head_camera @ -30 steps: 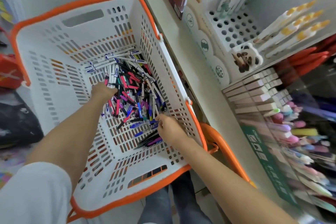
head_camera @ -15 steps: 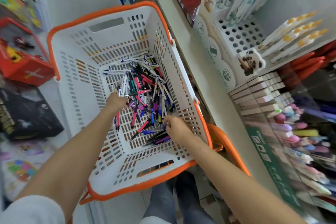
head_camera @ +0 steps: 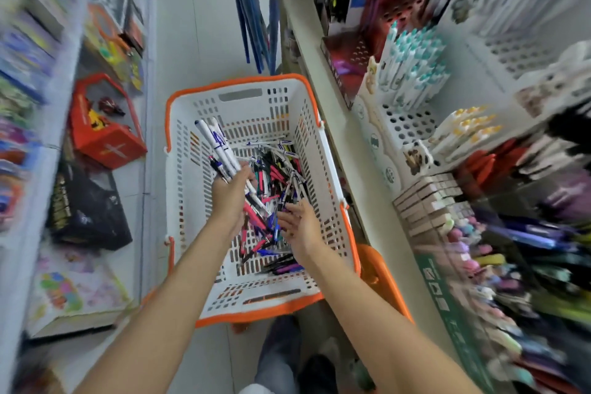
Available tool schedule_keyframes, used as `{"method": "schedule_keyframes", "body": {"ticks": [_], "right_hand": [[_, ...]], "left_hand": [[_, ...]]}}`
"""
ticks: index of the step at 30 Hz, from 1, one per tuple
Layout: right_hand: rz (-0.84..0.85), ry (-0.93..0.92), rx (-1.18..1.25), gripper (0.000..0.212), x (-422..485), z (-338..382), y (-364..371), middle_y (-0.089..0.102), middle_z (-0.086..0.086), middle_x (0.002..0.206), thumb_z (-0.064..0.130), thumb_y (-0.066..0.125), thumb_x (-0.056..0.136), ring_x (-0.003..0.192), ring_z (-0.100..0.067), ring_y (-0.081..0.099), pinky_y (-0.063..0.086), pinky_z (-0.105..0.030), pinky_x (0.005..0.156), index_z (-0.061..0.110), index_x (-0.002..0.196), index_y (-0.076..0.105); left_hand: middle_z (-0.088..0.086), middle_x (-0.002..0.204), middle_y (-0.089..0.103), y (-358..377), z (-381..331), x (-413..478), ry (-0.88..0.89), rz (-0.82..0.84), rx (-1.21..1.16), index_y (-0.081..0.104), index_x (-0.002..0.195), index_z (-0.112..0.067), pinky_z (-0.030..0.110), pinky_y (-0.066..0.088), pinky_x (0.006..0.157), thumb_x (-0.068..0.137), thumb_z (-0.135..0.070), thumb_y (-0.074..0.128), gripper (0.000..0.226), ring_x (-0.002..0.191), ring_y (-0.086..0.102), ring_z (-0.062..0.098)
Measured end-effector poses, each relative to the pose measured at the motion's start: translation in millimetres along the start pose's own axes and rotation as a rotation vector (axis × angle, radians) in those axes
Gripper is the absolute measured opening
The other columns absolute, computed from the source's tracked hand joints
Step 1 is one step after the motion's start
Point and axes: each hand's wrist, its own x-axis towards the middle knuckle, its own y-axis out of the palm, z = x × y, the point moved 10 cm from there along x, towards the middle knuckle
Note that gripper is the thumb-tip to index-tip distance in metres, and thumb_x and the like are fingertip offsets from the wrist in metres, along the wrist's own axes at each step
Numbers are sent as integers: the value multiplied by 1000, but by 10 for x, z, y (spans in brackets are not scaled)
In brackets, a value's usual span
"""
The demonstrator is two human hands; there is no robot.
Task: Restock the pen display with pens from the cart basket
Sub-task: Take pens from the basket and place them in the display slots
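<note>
Basket: white slotted plastic basket with orange rim (head_camera: 256, 112), under both hands.
Left hand (head_camera: 230, 198): clenched round slim white plastic pens (head_camera: 214, 141), which fan out beyond the fingers.
Right hand (head_camera: 300, 224): fingers relaxed, tips over loose mixed-colour pens (head_camera: 275, 173).
Room: pale aisle floor (head_camera: 198, 41); white perforated pen display (head_camera: 406, 128) right of the fingers.

— What's on the left?
— A red box (head_camera: 105, 134), a black pack (head_camera: 86, 211) just below it, and a colourful book (head_camera: 73, 291) nearer.
— And farther off?
— Blue rods (head_camera: 252, 19) lean there; small beige boxes (head_camera: 428, 198) sit stacked at right.

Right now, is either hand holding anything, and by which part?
The left hand has its grip around the lower part of a bundle of white pens. The right hand holds nothing.
</note>
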Motion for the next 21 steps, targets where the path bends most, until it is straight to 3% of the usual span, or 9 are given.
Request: {"method": "schedule_keyframes", "body": {"ticks": [2,4,7,10,13,15,17,19,21], "right_hand": [[20,77,166,55,-144,-39,183,48,-19,144,52,22,107,132,-30,46,35,-46,110,12,126,55],[33,135,332,62,-290,-3,331,40,-18,151,57,20,105,140,-33,38,32,-50,116,11,128,54],[35,186,528,66,-452,101,461,35,-20,151,61,25,102,139,-36,39,36,-51,115,9,133,54],[54,202,530,63,-569,184,567,45,-17,139,65,31,100,135,-34,44,40,-48,111,12,116,60],[161,152,548,59,-673,293,758,60,-10,117,64,36,99,117,-27,59,51,-40,91,16,122,62],[234,75,448,57,-681,376,808,61,-8,124,65,33,100,120,-23,57,46,-37,101,23,126,62],[283,-47,255,63,-695,547,776,59,-4,128,63,25,101,125,-18,53,40,-34,107,18,132,58],[316,-159,82,65,-710,781,700,64,-2,101,57,32,102,96,-16,61,46,-31,90,7,138,52],[385,-288,-136,56,-827,1065,692,64,-3,96,51,47,99,89,-18,59,46,-35,91,5,130,57]], "left_hand": [[-14,69,66,91,-96,-126,50,-26,-87,59,93,-5,25,52,70,95,-7,59,3,58,60,-8],[-9,63,63,137,-145,-273,84,-38,-64,63,100,-4,21,50,58,94,-7,61,7,52,59,-1],[-5,70,68,129,-245,-441,159,-56,-4,68,105,-5,21,52,64,91,-9,67,15,60,65,0],[-1,75,70,135,-381,-591,198,-48,2,69,97,-12,18,52,61,89,-7,69,9,63,67,1],[0,80,67,214,-413,-693,175,9,59,63,86,-16,29,50,76,90,-10,69,9,71,64,11],[0,87,71,194,-415,-671,164,49,66,67,92,-9,32,50,85,92,-16,68,7,82,66,11],[-5,95,75,134,-448,-655,156,124,70,72,89,-10,24,46,85,93,-24,67,16,94,65,3],[3,83,71,141,-379,-675,77,289,52,69,79,-10,27,46,83,94,-32,66,26,84,66,8],[9,71,58,175,-262,-781,-32,454,35,65,85,-4,31,51,80,91,-35,67,31,63,60,13]]}}
